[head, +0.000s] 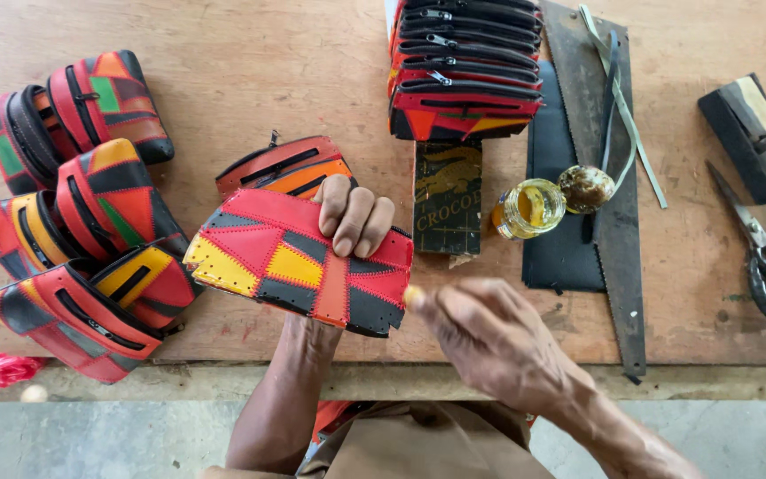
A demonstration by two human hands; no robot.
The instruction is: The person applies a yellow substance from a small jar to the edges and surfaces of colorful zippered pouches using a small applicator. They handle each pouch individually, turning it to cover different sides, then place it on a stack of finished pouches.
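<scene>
Red, yellow and black patchwork pouch (pixel 299 262) is held just above the wooden surface (pixel 312 71), near its front edge, gripped by the left hand (pixel 352 217) with fingers curled over its top. The right hand (pixel 489 341) is pinched on a small yellowish dab at the pouch's right edge. Glue from the open jar (pixel 529 208) is best spread thinly, the pouch kept steady.
</scene>
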